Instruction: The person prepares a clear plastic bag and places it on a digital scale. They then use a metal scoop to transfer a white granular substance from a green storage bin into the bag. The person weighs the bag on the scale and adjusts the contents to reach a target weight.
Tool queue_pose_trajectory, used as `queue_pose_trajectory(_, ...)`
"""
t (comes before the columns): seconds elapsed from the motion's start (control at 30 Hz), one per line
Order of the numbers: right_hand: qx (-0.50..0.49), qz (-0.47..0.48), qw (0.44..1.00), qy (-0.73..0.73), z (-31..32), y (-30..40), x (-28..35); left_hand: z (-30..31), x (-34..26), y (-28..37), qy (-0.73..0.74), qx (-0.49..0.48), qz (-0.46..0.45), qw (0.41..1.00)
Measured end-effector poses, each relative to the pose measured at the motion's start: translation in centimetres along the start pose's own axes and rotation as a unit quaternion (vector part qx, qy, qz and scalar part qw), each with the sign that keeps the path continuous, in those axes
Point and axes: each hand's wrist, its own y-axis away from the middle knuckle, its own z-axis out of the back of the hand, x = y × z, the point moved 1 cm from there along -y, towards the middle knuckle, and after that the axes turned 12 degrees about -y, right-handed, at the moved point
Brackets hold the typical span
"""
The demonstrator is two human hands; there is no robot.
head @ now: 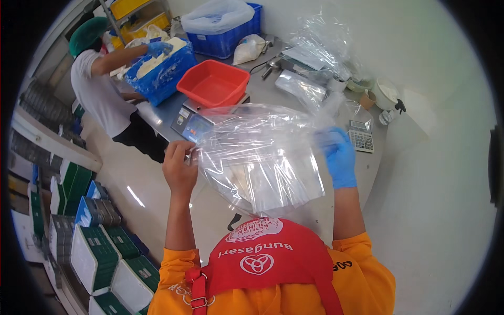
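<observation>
A large clear plastic bag (pixel 271 161) is stretched wide in front of my red apron, above the near part of the metal table. My bare left hand (pixel 180 163) pinches its left edge. On the opposite side my right hand (pixel 339 157), in a blue glove, grips the bag; the fingertips are blurred and partly behind plastic. Just beyond the bag a red plastic basin (pixel 214 82) sits on a digital scale (pixel 191 122), which the bag partly covers. A calculator (pixel 361 138) lies beside my right hand.
At the left a co-worker (pixel 106 86) has a gloved hand in a blue tub (pixel 165 75) of pale powder. Farther back stand a plastic-lined blue crate (pixel 224 43) and a bag of powder (pixel 250 49). Plastic packaging (pixel 303 86), a spray bottle (pixel 390 115) and stacked green crates (pixel 98 252) surround the workspace.
</observation>
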Motion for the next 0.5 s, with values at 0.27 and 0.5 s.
queue_pose_trajectory(0.27,0.268,-0.218,0.938,0.046,0.6,3.7,-0.6,-2.5,9.2,3.6,0.622,0.27,0.239,0.695)
queue_pose_trajectory(0.5,0.078,-0.245,0.966,-0.004,7.2,-2.5,-2.5,-1.9,4.9,6.9,0.773,0.274,0.133,0.557)
